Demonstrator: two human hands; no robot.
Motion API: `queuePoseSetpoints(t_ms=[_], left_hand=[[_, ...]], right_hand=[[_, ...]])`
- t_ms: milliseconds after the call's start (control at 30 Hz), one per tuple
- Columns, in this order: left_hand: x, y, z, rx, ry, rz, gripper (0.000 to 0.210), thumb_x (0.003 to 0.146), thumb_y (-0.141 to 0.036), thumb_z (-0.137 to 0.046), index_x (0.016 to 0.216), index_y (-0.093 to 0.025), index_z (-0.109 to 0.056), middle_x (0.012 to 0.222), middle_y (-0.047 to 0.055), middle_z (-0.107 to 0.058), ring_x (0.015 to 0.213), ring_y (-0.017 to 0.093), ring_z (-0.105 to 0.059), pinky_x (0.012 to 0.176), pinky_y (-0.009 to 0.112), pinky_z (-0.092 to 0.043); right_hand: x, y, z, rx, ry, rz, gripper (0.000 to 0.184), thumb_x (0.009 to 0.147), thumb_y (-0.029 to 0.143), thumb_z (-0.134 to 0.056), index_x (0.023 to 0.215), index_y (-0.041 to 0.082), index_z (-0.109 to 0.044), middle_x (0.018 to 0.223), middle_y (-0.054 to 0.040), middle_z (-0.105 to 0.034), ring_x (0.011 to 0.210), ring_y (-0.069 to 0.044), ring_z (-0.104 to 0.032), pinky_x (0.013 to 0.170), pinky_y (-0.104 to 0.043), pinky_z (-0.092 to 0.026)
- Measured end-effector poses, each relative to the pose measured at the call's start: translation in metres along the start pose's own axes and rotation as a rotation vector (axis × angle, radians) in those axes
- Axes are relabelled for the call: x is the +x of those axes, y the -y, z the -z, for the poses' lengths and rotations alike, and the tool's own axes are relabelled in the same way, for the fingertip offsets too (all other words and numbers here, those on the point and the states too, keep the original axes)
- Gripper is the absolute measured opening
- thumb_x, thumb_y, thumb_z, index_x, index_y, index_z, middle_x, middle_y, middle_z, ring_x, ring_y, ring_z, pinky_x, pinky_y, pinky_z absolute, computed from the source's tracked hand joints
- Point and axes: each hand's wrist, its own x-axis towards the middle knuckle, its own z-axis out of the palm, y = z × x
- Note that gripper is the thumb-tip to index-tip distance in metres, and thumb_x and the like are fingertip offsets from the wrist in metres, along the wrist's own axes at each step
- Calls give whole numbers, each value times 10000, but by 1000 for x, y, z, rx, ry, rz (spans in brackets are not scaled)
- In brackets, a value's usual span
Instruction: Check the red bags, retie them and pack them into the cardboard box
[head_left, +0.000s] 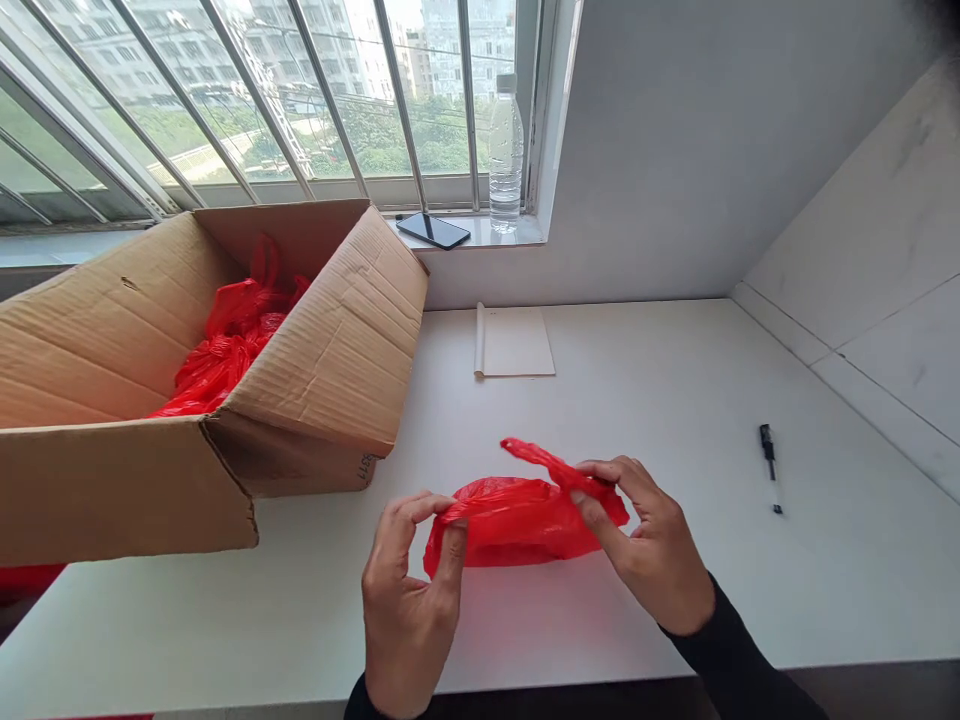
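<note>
Between my two hands a red plastic bag [517,520] is stretched sideways, just above the white table near its front edge. My left hand [416,590] pinches the bag's left end between thumb and fingers. At the other end, my right hand [649,540] grips the bunched plastic, and a twisted strip, perhaps a handle, sticks out up and to the left from it. Whether anything is inside the bag cannot be made out. To the left stands an open cardboard box [330,350] with several red plastic bags [232,340] heaped inside.
A notepad [517,342] with a rolled-back cover lies on the white table [645,380] near the wall. A black-capped pen [769,455] lies at the right. On the windowsill are a phone [435,231] and an upright water bottle [506,160]. Bars cross the window.
</note>
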Motion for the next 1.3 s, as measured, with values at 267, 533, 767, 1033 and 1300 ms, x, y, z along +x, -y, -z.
queuePoseSetpoints(t_ms=[267, 533, 767, 1033, 1300], left_hand=[[-10, -8, 19, -109, -56, 233, 202, 916, -373, -634, 1082, -276, -696, 947, 3, -674, 807, 153, -604, 749, 264, -468], [-10, -15, 15, -322, -1, 376, 257, 781, -391, -775, 897, -227, -614, 848, 4, -623, 772, 163, -602, 715, 248, -497], [-6, -21, 14, -423, -52, 480, 351, 727, -422, -816, 953, -228, -628, 872, 14, -653, 776, 154, -628, 664, 211, -530], [-11, -33, 22, -422, -9, 463, 295, 785, -416, -774, 1033, -277, -695, 987, 22, -666, 894, 143, -650, 779, 166, -546], [-17, -27, 30, -492, 225, 536, 376, 842, -441, -709, 1176, -282, -646, 1111, 58, -685, 978, 190, -650, 812, 200, -545]], right_hand=[[-22, 31, 10, 47, -378, 388, 352, 835, 75, -645, 1132, 245, -561, 1107, -48, -581, 1047, -237, -567, 976, -478, -459], [-12, 48, -14, -211, 129, 516, 207, 947, 38, -501, 1062, 156, -627, 940, -41, -664, 919, -200, -583, 979, -436, -422], [-19, 50, -8, -262, 72, 491, 75, 934, 108, -580, 915, 157, -634, 867, -56, -602, 868, -216, -537, 895, -424, -419], [-25, 56, -5, -459, 204, 446, 403, 1041, 292, -410, 745, 205, -669, 572, 18, -564, 524, -167, -487, 577, -336, -347], [-21, 45, -6, -756, 118, 389, 545, 1081, 398, -235, 1372, 31, -514, 486, 48, -521, 352, -166, -479, 398, -327, -299]])
